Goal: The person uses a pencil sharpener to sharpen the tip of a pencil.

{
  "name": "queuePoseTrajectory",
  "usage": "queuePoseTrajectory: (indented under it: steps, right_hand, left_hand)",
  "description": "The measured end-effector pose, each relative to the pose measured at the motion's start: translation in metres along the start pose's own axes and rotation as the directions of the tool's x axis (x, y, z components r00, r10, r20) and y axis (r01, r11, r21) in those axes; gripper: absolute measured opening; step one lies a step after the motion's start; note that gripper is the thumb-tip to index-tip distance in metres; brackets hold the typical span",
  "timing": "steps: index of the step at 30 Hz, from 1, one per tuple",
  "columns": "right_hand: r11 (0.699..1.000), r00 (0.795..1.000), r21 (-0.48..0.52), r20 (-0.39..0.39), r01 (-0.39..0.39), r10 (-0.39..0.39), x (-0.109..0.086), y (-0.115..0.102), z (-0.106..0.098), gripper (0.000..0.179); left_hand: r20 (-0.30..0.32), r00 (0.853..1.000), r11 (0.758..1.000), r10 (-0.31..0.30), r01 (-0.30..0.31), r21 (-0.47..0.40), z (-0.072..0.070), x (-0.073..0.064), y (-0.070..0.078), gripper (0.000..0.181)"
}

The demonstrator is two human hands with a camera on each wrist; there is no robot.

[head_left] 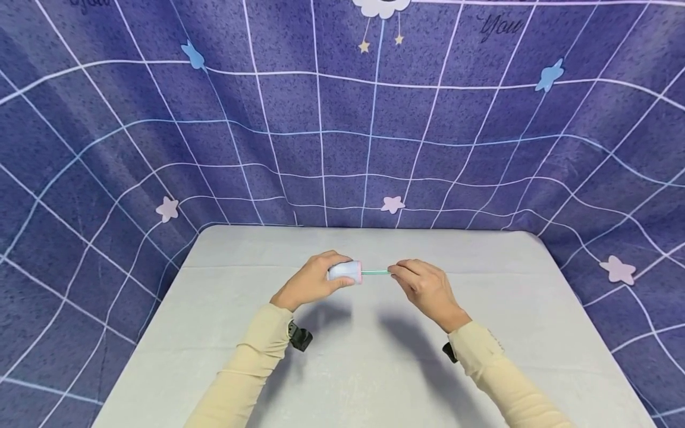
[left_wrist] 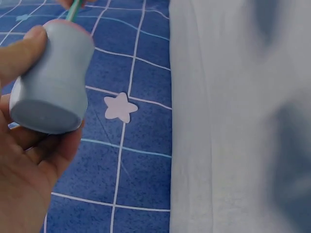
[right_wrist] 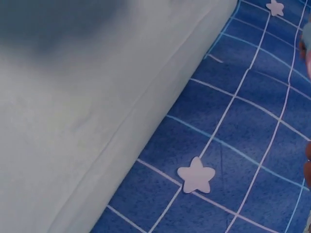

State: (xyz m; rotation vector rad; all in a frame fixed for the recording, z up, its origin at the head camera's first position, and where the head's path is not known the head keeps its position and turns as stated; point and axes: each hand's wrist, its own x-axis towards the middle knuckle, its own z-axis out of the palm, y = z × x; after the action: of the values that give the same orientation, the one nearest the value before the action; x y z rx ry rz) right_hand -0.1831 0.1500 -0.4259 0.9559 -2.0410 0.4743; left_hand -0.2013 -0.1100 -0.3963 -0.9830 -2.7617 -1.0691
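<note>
My left hand point(head_left: 312, 283) grips a pale blue, waisted cylinder with a pink rim, which looks like a small pencil sharpener point(head_left: 342, 271). It lies sideways in the air above the table, its pink end facing right. From that end a thin green pencil point(head_left: 376, 272) sticks out, its inner end hidden inside. My right hand point(head_left: 429, 290) pinches the pencil's outer end between thumb and fingers. In the left wrist view, the sharpener point(left_wrist: 54, 80) shows its darker base, with thumb and fingers around its side. Only the edge of the right hand point(right_wrist: 308, 167) appears in the right wrist view.
A table point(head_left: 257, 249) with a pale cloth lies below both hands, which cast shadows on it. Behind and at the sides hangs a purple-blue curtain point(head_left: 342, 154) with grid lines and stars. Each wrist carries a black device point(head_left: 301, 339).
</note>
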Motion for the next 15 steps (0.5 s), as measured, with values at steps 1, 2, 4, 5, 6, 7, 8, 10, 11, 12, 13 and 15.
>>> queuePoseTrajectory:
  steps: [1, 2, 4, 5, 6, 7, 8, 10, 11, 12, 13, 15]
  right_hand:
    - [1.0, 1.0, 0.0, -0.024, 0.008, -0.008, -0.0005, 0.0007, -0.0003, 0.023]
    - [1.0, 0.999, 0.004, -0.044, 0.022, -0.021, -0.0012, 0.0015, -0.0002, 0.026]
    - [0.998, 0.996, 0.011, -0.071, 0.054, -0.053, -0.0019, 0.0024, -0.0004, 0.028]
    - [0.998, 0.995, 0.015, -0.076, 0.066, -0.065, -0.0019, 0.0024, -0.0005, 0.029]
    - [0.997, 0.994, 0.019, -0.078, 0.078, -0.076, -0.0018, 0.0024, -0.0007, 0.029]
    - [0.996, 0.993, 0.024, -0.078, 0.088, -0.086, -0.0017, 0.0024, -0.0008, 0.029]
    - [0.995, 0.993, 0.032, -0.076, 0.094, -0.091, -0.0014, 0.0022, -0.001, 0.029]
    - [0.995, 0.994, 0.048, -0.068, 0.092, -0.088, -0.0012, 0.0019, -0.0016, 0.03]
    - [0.994, 0.995, 0.063, -0.061, 0.088, -0.084, -0.0011, 0.0018, -0.0019, 0.031]
    - [0.994, 0.996, 0.08, -0.051, 0.08, -0.076, -0.0012, 0.0016, -0.0023, 0.031]
    - [0.993, 0.998, 0.102, -0.034, 0.064, -0.06, -0.0015, 0.0013, -0.0029, 0.03]
    - [0.988, 1.0, 0.152, 0.013, 0.011, -0.013, -0.001, 0.0006, -0.004, 0.02]
  left_hand:
    - [0.008, 1.0, 1.0, -0.001, 0.001, -0.018, -0.0006, 0.0001, 0.0001, 0.038]
    - [0.016, 1.0, 0.999, -0.002, 0.002, -0.038, -0.001, 0.0003, 0.0002, 0.037]
    - [0.028, 1.0, 0.998, 0.003, -0.002, -0.06, -0.0015, 0.0008, 0.0007, 0.037]
    - [0.03, 1.0, 0.998, 0.009, -0.007, -0.067, -0.0016, 0.0011, 0.001, 0.037]
    - [0.027, 0.999, 0.998, 0.018, -0.016, -0.067, -0.0017, 0.0015, 0.0012, 0.037]
    - [0.021, 0.999, 0.998, 0.029, -0.028, -0.06, -0.0017, 0.002, 0.0015, 0.037]
    - [0.012, 0.999, 0.998, 0.041, -0.041, -0.053, -0.0017, 0.0024, 0.0021, 0.038]
    - [-0.012, 0.997, 0.997, 0.072, -0.072, -0.028, -0.0017, 0.0032, 0.0039, 0.039]
    - [-0.028, 0.996, 0.996, 0.085, -0.086, -0.01, -0.0016, 0.0037, 0.0051, 0.04]
    - [-0.043, 0.994, 0.995, 0.101, -0.1, 0.011, -0.0014, 0.0039, 0.0062, 0.041]
    - [-0.059, 0.992, 0.993, 0.114, -0.112, 0.035, -0.001, 0.004, 0.0073, 0.042]
    - [-0.092, 0.984, 0.985, 0.151, -0.142, 0.095, 0.0003, 0.0035, 0.0097, 0.043]
